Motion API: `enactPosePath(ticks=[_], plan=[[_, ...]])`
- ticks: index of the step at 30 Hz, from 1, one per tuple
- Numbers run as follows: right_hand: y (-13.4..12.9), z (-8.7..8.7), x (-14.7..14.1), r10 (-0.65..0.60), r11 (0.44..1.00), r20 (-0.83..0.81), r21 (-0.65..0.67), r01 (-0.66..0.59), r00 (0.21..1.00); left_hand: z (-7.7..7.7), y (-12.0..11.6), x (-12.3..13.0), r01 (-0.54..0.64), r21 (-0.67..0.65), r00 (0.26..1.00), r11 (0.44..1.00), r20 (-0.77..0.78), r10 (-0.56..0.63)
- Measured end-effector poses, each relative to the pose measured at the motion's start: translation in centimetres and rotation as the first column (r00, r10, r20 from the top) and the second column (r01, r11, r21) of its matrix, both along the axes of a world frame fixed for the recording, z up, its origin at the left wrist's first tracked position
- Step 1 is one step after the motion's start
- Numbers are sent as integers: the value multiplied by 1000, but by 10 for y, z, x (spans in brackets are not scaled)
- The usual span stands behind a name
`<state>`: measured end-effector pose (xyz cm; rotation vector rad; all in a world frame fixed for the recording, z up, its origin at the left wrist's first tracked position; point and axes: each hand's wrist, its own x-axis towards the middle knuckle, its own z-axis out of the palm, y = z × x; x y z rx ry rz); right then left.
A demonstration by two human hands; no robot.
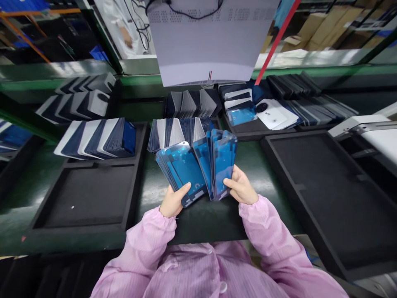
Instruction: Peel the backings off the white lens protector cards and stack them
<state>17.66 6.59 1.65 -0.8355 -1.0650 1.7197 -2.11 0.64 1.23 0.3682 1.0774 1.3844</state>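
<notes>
My left hand grips a fanned stack of thin blue-faced panels, its thumb lying on the front one. A second fanned stack of blue-faced panels is in my right hand, with the thumb across its lower right edge. Side by side above the green table, the two stacks touch or overlap at their inner edges. Just behind them stands a row of dark and white panels on edge. The fingers behind both stacks are mostly hidden.
Black foam trays lie at left and right. More panel rows stand at the left and back. Loose white panels lie at the back right. A grey-white monitor-like housing hangs ahead; a person is beyond.
</notes>
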Motion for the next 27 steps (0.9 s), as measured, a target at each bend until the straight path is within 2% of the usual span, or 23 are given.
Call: enactPosePath(ticks=[6, 12, 16, 21, 24, 27], plan=[[-7, -18, -19, 5, 993, 22, -119, -2, 1000, -1, -1, 1, 71, 37, 997, 997, 36, -72], [3, -6, -4, -125, 990, 7, -69, 125, 992, 5, 3, -8, -52, -61, 996, 997, 64, 56], [-1, -4, -5, -87, 996, -20, -28, 86, 996, 6, 3, -4, -43, -34, 999, 999, 25, 44], [-10, -15, -20, 21, 999, 29, -48, -20, 999, 0, 1, 4, 22, 46, 1000, 999, -23, -21], [-9, -16, -20, 33, 994, 20, -109, -31, 999, -2, 1, 3, 8, -7, 1000, 1000, 3, -8], [-4, -11, -13, -45, 992, 18, -116, 47, 999, 1, 2, -4, -60, -82, 997, 995, 50, 64]])
